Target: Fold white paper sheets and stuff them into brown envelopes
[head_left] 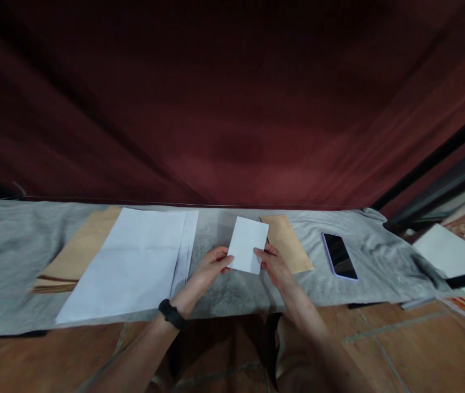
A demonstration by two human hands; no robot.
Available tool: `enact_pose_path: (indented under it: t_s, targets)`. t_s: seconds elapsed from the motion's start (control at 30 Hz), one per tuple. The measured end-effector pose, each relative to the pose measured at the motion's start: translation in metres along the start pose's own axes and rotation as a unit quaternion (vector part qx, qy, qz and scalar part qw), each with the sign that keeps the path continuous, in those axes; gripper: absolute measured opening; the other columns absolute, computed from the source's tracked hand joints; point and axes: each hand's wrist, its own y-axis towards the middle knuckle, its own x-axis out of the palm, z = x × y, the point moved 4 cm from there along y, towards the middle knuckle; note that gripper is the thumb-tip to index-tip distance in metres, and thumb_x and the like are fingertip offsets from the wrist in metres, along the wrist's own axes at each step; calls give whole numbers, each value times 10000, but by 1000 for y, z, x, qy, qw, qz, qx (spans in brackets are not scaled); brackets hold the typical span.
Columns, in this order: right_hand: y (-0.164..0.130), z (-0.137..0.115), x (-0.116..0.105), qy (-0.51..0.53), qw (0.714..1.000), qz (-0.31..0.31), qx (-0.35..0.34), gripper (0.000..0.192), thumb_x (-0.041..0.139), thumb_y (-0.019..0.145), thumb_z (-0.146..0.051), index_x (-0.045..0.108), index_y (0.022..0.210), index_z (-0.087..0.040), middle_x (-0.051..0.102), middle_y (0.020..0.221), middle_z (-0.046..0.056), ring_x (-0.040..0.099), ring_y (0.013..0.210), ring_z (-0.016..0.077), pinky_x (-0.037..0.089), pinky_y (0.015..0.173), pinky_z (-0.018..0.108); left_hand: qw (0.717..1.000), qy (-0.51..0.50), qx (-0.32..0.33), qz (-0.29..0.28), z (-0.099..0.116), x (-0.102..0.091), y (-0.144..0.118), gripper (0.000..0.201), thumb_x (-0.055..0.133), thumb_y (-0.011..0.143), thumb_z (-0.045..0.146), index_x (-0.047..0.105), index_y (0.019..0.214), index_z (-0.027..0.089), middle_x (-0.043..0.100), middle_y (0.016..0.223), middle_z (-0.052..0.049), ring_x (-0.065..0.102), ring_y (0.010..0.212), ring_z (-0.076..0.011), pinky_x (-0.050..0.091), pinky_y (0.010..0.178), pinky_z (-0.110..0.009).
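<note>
White rectangular paper (248, 243), slightly slanted, held between left hand (211, 265) and right hand (275, 263)

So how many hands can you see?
2: the left hand holds the white paper near its lower left edge, and the right hand holds it near its lower right edge.

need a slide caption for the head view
Left hand and right hand hold a white rectangular paper piece over a wrinkled grey cloth.
</note>
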Motion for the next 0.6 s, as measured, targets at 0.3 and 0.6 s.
enact_pose_path:
  t_s: [0.3, 0.6]
  targets:
    - [-8, -2, 13, 29, 999, -31, 4, 389, 843, 696, -438, 714, 973, -198, 767, 926, 58, 706, 830, 207, 538, 828, 369, 958, 160, 128, 200, 17, -43, -2, 269, 554, 854, 445, 651, 905, 200, 629, 647, 21, 604, 608, -164, 442, 623, -268]
    - [-16, -6, 44, 161, 980, -111, 34, 327, 842, 706, -420, 691, 946, -257, 738, 1052, 10, 691, 988, 219, 516, 965, 423, 792, 493, 317, 171, 29, -27, -26, 279, 429, 993, 255, 696, 1064, 211, 740, 1063, -70, 702, 918, -215, 529, 769, -304]
